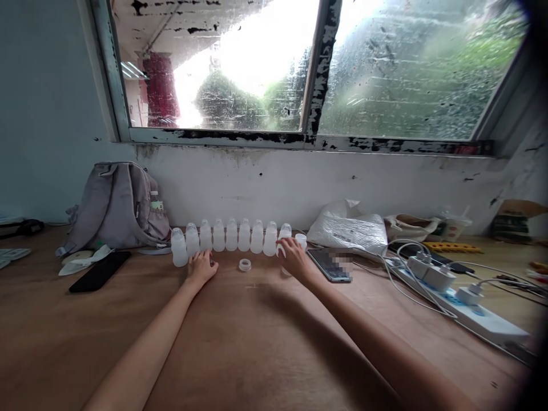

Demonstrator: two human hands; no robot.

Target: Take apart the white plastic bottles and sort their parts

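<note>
A curved row of several milky baby bottles with clear caps stands along the back of the table, among them the leftmost bottle (179, 248) and a middle bottle (232, 235). My left hand (202, 266) rests on the table in front of the left bottles, fingers loosely bent and thumb apart; no held thing shows. At the right end, my right hand (294, 254) has its fingers curled round a white ring-like piece (280, 251), partly hidden. Behind that hand stands an uncapped-looking white bottle (301, 240). A loose clear ring (245, 265) lies between my hands.
A phone (331, 266) and a silvery plastic bag (349, 228) lie to the right, beside a power strip (466, 311) with plugs and cables. Leftward are a grey backpack (117, 208) and a black flat object (100, 272). A wall with a window (308, 137) rises behind.
</note>
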